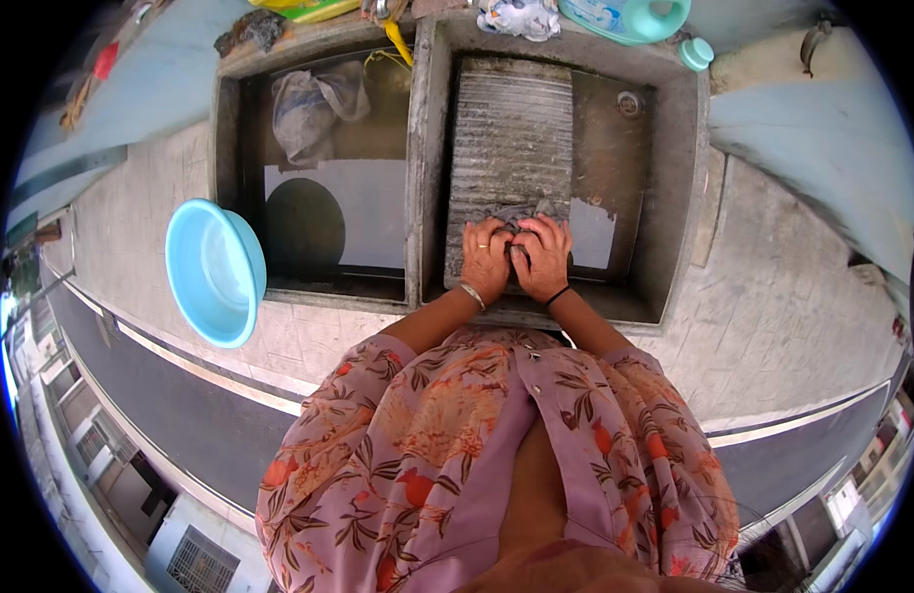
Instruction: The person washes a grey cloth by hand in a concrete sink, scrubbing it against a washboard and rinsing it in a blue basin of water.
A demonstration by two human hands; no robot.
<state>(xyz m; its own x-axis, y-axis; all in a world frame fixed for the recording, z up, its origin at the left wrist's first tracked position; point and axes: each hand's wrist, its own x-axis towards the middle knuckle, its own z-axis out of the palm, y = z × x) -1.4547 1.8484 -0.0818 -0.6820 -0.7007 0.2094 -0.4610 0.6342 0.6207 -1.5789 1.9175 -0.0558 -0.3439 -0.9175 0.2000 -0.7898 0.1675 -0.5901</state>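
My left hand [487,258] and my right hand [541,257] are side by side at the lower end of a ridged stone washboard [512,133]. Between and under the curled fingers of both is a wet dark grey cloth [510,213], bunched against the ridges. Most of the cloth is hidden by my hands. The washboard slopes inside the right basin of a concrete double sink [685,170]. A metal drain fitting [629,104] shows to the right of the board.
Water fills the left basin, where a pale grey cloth [308,111] lies partly submerged. A light blue plastic basin [218,274] leans by the sink's left front corner. Along the back ledge are a teal detergent bottle [627,18], its cap [696,54], a crumpled white bag [520,16] and a yellow tap nozzle [397,41].
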